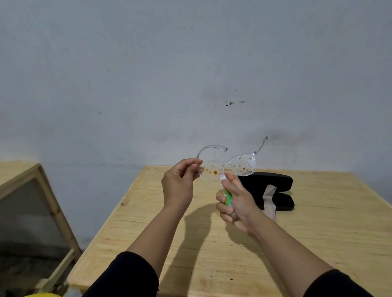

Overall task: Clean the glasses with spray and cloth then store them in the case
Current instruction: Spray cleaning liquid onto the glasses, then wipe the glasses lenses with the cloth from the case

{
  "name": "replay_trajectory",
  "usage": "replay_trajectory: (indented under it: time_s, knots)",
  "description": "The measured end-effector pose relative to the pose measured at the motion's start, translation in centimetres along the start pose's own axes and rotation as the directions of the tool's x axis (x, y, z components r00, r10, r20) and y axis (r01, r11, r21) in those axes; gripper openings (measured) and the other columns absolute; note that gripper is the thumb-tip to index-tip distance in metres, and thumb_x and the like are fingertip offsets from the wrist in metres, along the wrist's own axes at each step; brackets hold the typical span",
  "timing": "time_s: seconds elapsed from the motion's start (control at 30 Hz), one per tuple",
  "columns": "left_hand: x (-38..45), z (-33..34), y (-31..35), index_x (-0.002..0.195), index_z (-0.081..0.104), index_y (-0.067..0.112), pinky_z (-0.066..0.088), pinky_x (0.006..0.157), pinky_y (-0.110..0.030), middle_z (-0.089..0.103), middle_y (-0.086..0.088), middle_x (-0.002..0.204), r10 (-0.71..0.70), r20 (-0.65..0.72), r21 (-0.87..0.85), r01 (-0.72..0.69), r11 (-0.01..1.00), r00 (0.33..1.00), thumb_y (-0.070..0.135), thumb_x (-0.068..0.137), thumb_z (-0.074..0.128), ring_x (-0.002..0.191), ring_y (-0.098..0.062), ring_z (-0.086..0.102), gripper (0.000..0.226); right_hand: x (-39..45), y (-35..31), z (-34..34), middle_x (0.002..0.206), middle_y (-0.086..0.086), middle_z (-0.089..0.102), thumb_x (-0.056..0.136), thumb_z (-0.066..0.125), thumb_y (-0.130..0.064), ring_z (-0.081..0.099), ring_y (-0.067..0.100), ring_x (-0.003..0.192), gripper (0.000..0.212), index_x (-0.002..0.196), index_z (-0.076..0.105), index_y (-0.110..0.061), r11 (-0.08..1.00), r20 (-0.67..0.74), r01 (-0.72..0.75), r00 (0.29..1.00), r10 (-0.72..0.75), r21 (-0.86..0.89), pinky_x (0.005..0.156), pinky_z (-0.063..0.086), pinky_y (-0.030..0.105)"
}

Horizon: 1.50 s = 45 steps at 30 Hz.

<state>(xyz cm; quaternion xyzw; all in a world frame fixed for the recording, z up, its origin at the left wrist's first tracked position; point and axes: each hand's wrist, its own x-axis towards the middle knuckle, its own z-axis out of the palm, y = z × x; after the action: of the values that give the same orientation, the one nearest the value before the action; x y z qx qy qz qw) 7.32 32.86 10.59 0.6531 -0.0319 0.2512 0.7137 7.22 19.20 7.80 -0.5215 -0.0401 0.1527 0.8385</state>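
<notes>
Holding one glasses [227,168], one spray [227,196]

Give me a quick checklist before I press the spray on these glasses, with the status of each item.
1. Glasses held firmly: ok, the left hand pinches the frame at the left lens's outer edge, both temples unfolded.
2. Spray bottle gripped: ok, the right hand is wrapped around it, top just below the bridge.
3. Nozzle aimed at a lens: cannot tell, the opening is too small to see.
4. Lenses dirty: ok to spray, orange-brown spots show on both.
5. Cloth within reach: ok, it lies across the open black case on the table.
6. Case ready: ok, it stands open.
</notes>
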Motion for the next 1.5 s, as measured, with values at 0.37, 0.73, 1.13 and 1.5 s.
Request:
replay_trajectory:
  time_s: [0.37, 0.73, 1.13, 1.5]
  knots:
    - [-0.1, 1.3, 0.0, 0.081, 0.07, 0.022, 0.054, 0.074, -0.014, 0.069, 0.0, 0.073, 0.0, -0.009, 0.034, 0.0, 0.999, 1.0, 0.004, 0.089, 0.056, 0.074, -0.008, 0.067, 0.024, -2.8, -3.4, -7.0, 0.09, -0.005, 0.055, 0.089, 0.045, -0.018, 0.054, 0.011, 0.074, 0.036, 0.12, 0.051, -0.034, 0.582, -0.269, 0.074, 0.835, -0.48, -0.81, 0.056, 0.041, 0.021]
    - [-1.5, 7.5, -0.4, 0.086, 0.07, 0.019, 0.053, 0.074, -0.013, 0.069, 0.003, 0.077, -0.006, 0.083, 0.029, 0.004, 1.0, 0.997, 0.007, 0.09, 0.056, 0.069, 0.0, 0.067, 0.019, -10.4, -10.0, -13.7, 0.089, -0.003, 0.065, 0.084, 0.064, -0.019, 0.061, 0.01, 0.08, 0.032, 0.115, 0.064, -0.024, 0.417, -0.323, 0.082, 0.504, -0.801, -0.905, 0.069, 0.038, -0.002]
    - [-6.2, 16.4, -1.2, 0.092, 0.07, 0.011, 0.049, 0.065, -0.004, 0.068, 0.005, 0.078, -0.036, 0.228, 0.02, 0.032, 0.999, 0.973, 0.007, 0.09, 0.055, 0.062, 0.009, 0.063, 0.016, -23.6, -10.9, -23.4, 0.1, 0.002, 0.067, 0.084, 0.065, -0.013, 0.061, 0.013, 0.092, 0.037, 0.119, 0.06, -0.021, 0.419, -0.461, -0.193, 0.341, -0.819, -0.887, 0.086, 0.054, 0.037]
    - [-7.8, 19.1, -1.8, 0.088, 0.071, 0.025, 0.052, 0.083, -0.027, 0.071, 0.007, 0.082, -0.063, 0.296, 0.063, 0.047, 0.997, 0.953, 0.014, 0.09, 0.057, 0.077, -0.004, 0.068, 0.018, -25.0, -7.6, -26.4, 0.099, -0.005, 0.062, 0.085, 0.064, -0.011, 0.059, 0.008, 0.092, 0.032, 0.115, 0.058, -0.019, 0.503, -0.542, -0.212, 0.427, -0.724, -0.838, 0.076, 0.052, 0.021]
